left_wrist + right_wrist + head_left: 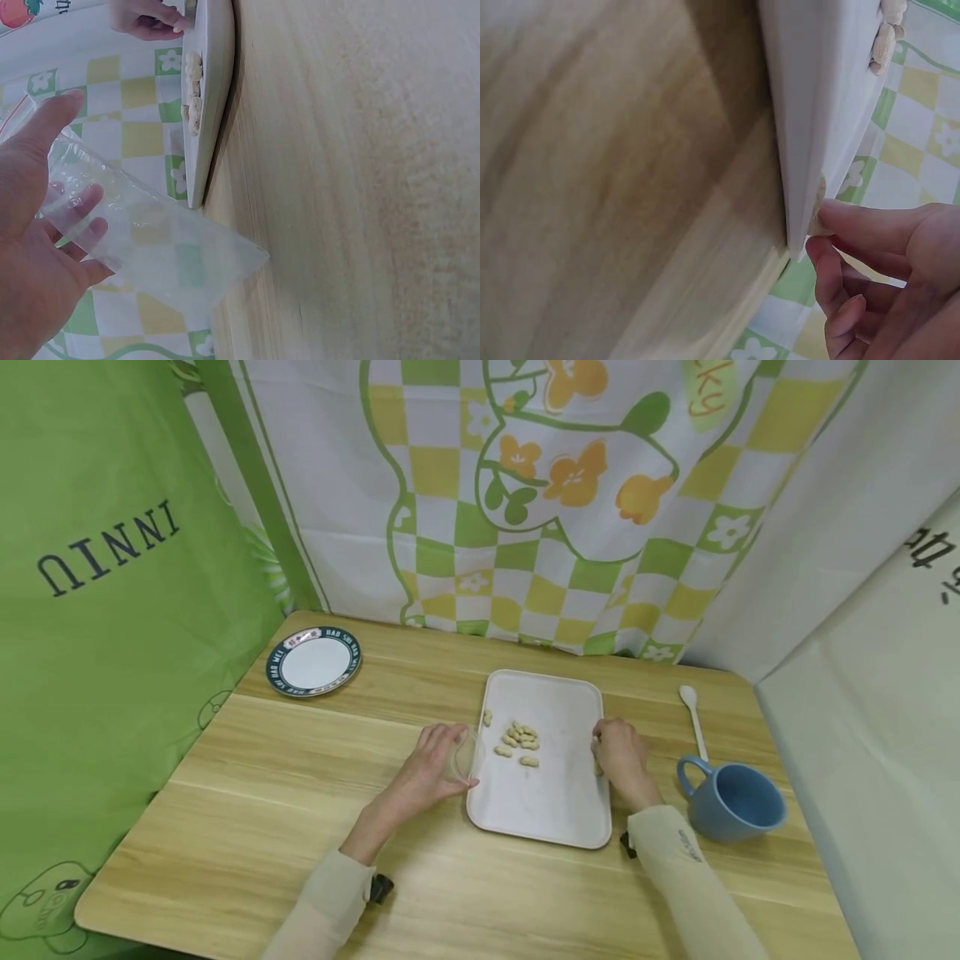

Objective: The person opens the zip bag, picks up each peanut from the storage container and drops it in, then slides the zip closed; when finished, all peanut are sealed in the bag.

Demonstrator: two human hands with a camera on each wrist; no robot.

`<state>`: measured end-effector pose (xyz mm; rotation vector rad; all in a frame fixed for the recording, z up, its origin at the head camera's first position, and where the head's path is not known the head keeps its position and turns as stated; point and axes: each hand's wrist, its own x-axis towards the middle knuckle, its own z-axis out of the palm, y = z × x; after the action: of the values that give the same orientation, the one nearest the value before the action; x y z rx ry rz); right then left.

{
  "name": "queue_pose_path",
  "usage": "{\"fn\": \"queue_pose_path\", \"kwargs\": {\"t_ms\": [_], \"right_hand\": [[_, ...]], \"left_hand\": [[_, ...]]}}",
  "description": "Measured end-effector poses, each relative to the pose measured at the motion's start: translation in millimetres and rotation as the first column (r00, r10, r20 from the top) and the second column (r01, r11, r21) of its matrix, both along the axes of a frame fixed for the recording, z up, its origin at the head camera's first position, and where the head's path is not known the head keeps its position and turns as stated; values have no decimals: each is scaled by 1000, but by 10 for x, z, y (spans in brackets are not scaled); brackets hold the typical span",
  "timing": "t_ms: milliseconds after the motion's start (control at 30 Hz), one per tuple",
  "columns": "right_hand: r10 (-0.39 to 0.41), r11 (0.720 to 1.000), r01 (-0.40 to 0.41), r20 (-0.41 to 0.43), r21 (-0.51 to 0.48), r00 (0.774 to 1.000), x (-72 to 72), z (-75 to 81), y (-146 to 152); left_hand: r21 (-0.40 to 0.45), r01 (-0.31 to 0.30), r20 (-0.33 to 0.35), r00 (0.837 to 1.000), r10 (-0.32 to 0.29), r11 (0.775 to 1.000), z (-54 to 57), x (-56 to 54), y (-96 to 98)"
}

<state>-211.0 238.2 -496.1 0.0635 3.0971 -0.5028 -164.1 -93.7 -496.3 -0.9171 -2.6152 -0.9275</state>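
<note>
My left hand [431, 770] is holding a clear, thin plastic bag [169, 232], with my thumb and fingers apart at its mouth. The bag is just beside the left edge of a white, flat tray [540, 810] with round corners. My right hand [624, 758] is pinching a tan, bumpy peanut [818, 216] with my thumb and finger, right by the tray's right edge.

More tan peanuts [521, 737] lie on the tray, left of the middle. Most are bunched together, and one sits alone close to the left edge.

The tray is on a light brown wooden table [247, 827]. To the right of my right hand stands a round blue mug [723, 818] with a handle. A long white spoon [695, 722] lies just behind it. Far off to the left is a round white plate [315, 662] with a dark green rim.
</note>
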Motion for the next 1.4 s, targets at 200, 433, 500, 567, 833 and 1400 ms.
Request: {"fn": "queue_pose_path", "kwargs": {"t_ms": [200,433,500,567,833,1400], "right_hand": [[13,998,-19,-92,-66,996,62,83,-76],[60,977,-91,-162,-190,985,163,303,-265],[86,962,-138,-219,-237,972,186,364,-327],[119,939,-201,-285,-281,951,202,418,-396],[177,865,-339,-407,-370,896,327,628,-735],[355,767,-569,-543,-296,761,461,712,-1249]], "left_hand": [[1,-2,15,1000,2,1000,4,-35,10],[52,6,75,997,-10,999,10,-87,19],[73,6,106,994,-14,997,7,-109,24],[95,3,143,990,-17,995,2,-130,27],[167,26,220,974,-63,986,-51,-191,19],[215,74,224,967,-123,974,-57,-299,14]]}}
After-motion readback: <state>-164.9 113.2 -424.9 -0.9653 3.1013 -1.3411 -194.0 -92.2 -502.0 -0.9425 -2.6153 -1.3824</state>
